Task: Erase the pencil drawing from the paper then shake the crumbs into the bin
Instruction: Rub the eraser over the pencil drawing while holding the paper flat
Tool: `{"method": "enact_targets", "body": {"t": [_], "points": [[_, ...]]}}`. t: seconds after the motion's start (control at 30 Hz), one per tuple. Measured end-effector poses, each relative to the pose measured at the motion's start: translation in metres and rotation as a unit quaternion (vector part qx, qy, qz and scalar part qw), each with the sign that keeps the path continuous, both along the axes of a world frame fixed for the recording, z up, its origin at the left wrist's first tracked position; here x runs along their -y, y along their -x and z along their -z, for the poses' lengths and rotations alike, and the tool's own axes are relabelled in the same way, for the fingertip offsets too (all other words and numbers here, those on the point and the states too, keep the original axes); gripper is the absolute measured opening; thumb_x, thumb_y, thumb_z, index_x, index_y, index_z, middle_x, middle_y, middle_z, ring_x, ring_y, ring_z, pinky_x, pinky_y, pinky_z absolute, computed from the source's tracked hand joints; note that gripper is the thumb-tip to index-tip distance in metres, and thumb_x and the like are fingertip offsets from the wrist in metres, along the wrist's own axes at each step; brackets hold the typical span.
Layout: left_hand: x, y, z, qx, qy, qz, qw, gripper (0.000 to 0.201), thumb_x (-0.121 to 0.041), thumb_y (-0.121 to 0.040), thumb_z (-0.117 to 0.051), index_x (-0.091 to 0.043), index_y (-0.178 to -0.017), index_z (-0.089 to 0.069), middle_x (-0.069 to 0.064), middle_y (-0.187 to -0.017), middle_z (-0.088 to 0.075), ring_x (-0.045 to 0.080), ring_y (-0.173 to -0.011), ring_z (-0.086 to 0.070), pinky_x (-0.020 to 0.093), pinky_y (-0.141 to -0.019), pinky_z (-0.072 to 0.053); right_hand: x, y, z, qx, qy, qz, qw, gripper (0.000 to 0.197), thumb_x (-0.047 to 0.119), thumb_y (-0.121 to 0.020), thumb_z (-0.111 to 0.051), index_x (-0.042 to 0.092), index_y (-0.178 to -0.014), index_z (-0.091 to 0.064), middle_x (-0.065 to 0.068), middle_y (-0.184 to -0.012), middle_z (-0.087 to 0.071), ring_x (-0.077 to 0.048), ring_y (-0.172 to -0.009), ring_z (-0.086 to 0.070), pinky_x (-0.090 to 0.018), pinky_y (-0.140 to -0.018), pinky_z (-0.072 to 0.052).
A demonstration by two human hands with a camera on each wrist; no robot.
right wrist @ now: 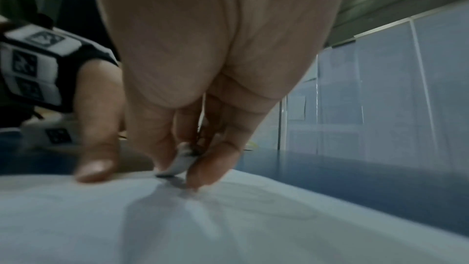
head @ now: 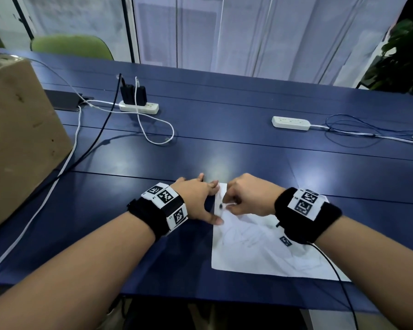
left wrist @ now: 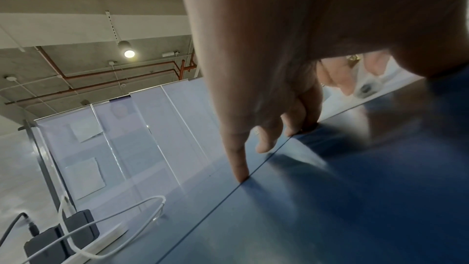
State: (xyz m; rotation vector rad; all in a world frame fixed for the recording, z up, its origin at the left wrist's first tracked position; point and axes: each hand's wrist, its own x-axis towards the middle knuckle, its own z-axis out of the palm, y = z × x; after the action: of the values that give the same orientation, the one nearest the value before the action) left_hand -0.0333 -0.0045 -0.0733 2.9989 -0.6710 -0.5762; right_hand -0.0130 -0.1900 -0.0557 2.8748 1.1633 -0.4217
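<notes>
A white sheet of paper (head: 260, 248) with faint pencil lines lies on the blue table (head: 224, 144) near its front edge. My left hand (head: 208, 201) is spread flat at the sheet's upper left corner. Its thumb (right wrist: 96, 165) presses on the paper's left edge and its fingertips (left wrist: 241, 174) rest on the table. My right hand (head: 229, 203) pinches a small white eraser (right wrist: 177, 165) with a dirty tip between thumb and fingers. The tip touches the paper near the top left corner. The right hand and wrist band hide part of the drawing.
A large cardboard box (head: 22, 139) stands at the table's left. A white power strip (head: 138, 107) with black chargers and loose cables lies behind, and a second strip (head: 291, 122) at the right. A green chair (head: 72, 47) and a plant (head: 401, 60) stand beyond the table.
</notes>
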Motion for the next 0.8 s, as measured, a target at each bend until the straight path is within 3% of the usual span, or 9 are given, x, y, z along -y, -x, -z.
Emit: {"method": "enact_targets", "body": {"t": [0.2,0.37,0.53,0.7,0.8], "points": [[0.000,0.000,-0.001,0.001,0.001,0.003,1.000,0.105,-0.082,-0.071,-0.051,-0.029,-0.154,-0.015,-0.018,-0.160,-0.007,0.023,-0.150,-0.004,0.052,-0.115,-0.020,-0.009,-0.022,-0.007,0.025,-0.002,0.041,0.999,0.016,0.023,-0.081,-0.058,0.011,-0.080,-0.068,-0.013,-0.086,-0.066,-0.031,-0.083,-0.060,-0.044,-0.073,-0.052],[0.000,-0.002,0.001,0.006,0.002,0.002,1.000,0.107,-0.082,-0.069,-0.053,-0.029,-0.154,-0.015,-0.019,-0.160,-0.008,0.022,-0.150,-0.007,0.052,-0.114,-0.022,-0.003,0.003,-0.001,-0.015,0.003,-0.028,0.999,0.022,0.021,-0.078,-0.059,0.005,-0.086,-0.071,-0.012,-0.079,-0.064,-0.027,-0.074,-0.057,-0.040,-0.070,-0.047],[0.000,0.000,-0.001,0.008,0.000,0.010,1.000,0.102,-0.082,-0.071,-0.052,-0.032,-0.153,-0.018,-0.018,-0.160,-0.011,0.023,-0.149,-0.009,0.052,-0.113,-0.023,-0.012,-0.020,-0.003,0.019,-0.012,0.026,0.999,0.020,0.022,-0.080,-0.059,0.009,-0.090,-0.072,-0.013,-0.083,-0.066,-0.031,-0.079,-0.061,-0.043,-0.071,-0.052],[-0.001,-0.001,0.002,0.010,0.004,0.005,1.000,0.101,-0.082,-0.069,-0.053,-0.033,-0.152,-0.022,-0.019,-0.160,-0.011,0.023,-0.149,-0.011,0.050,-0.113,-0.024,-0.004,0.001,0.004,-0.024,-0.036,-0.045,0.998,0.019,0.019,-0.077,-0.059,0.009,-0.084,-0.073,-0.009,-0.080,-0.065,-0.027,-0.072,-0.057,-0.039,-0.068,-0.047],[-0.001,-0.001,0.002,0.010,0.000,0.007,1.000,0.103,-0.082,-0.070,-0.053,-0.031,-0.154,-0.018,-0.018,-0.160,-0.009,0.023,-0.149,-0.011,0.050,-0.113,-0.024,-0.005,-0.002,0.002,-0.032,-0.024,-0.032,0.999,0.016,0.021,-0.078,-0.059,0.011,-0.082,-0.071,-0.009,-0.077,-0.065,-0.027,-0.071,-0.057,-0.037,-0.066,-0.048]]}}
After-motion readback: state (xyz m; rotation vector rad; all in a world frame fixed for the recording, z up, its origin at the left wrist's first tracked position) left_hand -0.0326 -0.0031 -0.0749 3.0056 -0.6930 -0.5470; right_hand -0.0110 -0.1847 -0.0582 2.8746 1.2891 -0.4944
